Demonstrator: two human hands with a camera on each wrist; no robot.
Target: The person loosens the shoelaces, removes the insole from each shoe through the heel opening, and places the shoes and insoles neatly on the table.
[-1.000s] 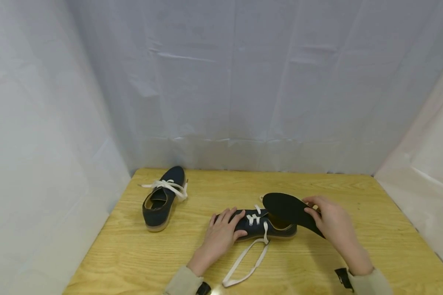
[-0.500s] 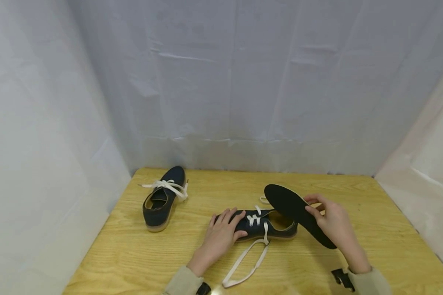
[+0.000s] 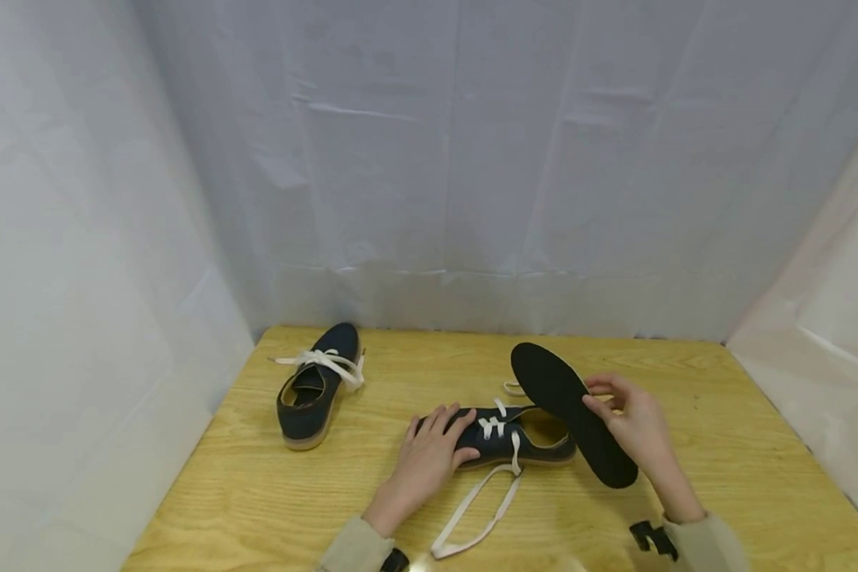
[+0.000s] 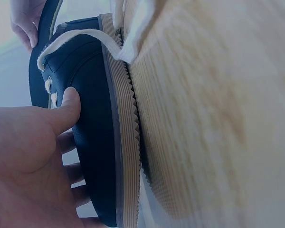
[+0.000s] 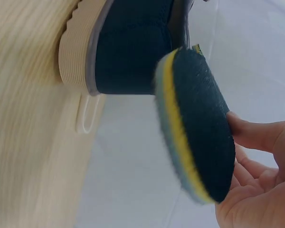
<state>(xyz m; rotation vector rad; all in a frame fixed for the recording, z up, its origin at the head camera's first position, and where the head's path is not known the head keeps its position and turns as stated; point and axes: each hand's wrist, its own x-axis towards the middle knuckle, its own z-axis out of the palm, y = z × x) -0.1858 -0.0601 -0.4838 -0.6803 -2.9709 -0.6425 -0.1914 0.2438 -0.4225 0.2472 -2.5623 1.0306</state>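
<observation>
A dark navy shoe (image 3: pixel 499 445) with white laces lies sideways on the table, toe to the left. Over its toe rests my left hand (image 3: pixel 432 457); the left wrist view shows the thumb (image 4: pixel 70 107) on the near side and the fingers round the far side. My right hand (image 3: pixel 636 425) pinches a black insole (image 3: pixel 568 409) at its middle edge, holding it tilted above the shoe's heel opening. Up close in the right wrist view, the insole (image 5: pixel 202 123) shows a yellow and bluish layered edge. Its wide end points up and away.
A second navy shoe (image 3: pixel 318 389) with bunched white laces stands at the table's back left. One loose lace loop (image 3: pixel 475 516) from the near shoe trails over the wooden table (image 3: pixel 257 516). White sheeting (image 3: pixel 443 159) encloses the back and sides.
The insole has swung steeper, its wide end rising and its narrow end turning down toward me, baring more of the shoe's opening. My right hand shifted slightly left; the left hand stayed still.
</observation>
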